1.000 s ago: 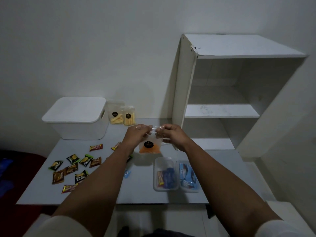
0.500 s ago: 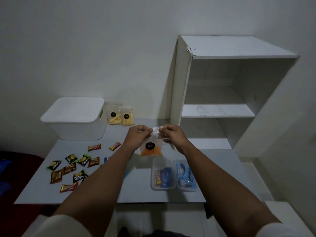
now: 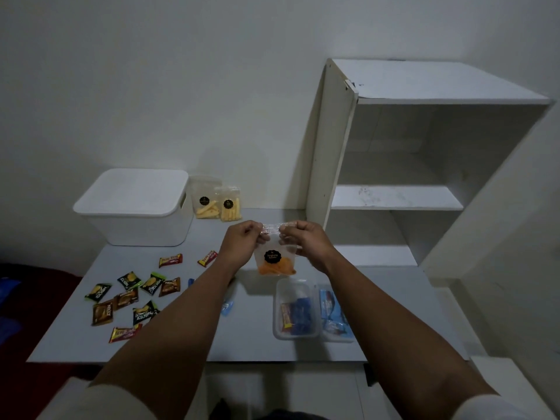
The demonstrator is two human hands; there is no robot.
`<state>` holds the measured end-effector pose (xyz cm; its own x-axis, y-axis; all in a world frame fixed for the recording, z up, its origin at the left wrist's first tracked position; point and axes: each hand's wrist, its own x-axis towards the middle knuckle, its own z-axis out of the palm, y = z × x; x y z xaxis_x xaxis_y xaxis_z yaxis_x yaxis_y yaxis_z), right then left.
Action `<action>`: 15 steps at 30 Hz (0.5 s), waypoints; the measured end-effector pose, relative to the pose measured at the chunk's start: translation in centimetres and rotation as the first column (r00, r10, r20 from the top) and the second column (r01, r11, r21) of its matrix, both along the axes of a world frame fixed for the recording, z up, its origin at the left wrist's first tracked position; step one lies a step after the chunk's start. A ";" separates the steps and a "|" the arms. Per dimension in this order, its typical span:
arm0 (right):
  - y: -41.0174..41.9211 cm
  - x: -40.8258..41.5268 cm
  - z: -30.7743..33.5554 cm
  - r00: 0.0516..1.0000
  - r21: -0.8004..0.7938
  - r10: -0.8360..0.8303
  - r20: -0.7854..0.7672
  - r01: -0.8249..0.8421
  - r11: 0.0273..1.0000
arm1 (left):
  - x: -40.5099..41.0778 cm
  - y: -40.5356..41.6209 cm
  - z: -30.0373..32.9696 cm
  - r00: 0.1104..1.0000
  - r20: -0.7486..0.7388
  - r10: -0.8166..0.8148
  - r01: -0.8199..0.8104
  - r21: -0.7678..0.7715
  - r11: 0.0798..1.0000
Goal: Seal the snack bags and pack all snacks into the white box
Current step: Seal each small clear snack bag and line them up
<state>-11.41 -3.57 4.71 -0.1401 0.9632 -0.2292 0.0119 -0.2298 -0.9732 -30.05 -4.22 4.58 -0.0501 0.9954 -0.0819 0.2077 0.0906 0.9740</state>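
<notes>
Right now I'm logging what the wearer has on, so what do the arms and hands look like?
Both forearms are bare from wrist to past the elbow. Light, off-white short sleeves show at the bottom corners of the view. The left hand and right hand wear no gloves; no watch, bracelet or ring is visible.

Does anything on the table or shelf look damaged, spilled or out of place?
The shelf unit's top front corner looks chipped where the boards meet. Nothing is spilled: the loose packets lie scattered but intact, and both hands, left and right, pinch the top of the bag of orange snacks.
</notes>
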 end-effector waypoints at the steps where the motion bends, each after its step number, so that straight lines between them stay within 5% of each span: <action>1: 0.2 -0.3 -0.1 1.000 -0.001 0.007 0.001 -0.007 1.000 | -0.4 0.2 -0.2 1.000 -0.022 -0.008 0.008 0.007 1.000; 15: 4.5 -6.2 -0.4 0.992 -0.023 -0.122 0.037 0.123 0.992 | -6.5 5.8 0.2 0.981 -0.112 -0.155 0.157 0.005 0.988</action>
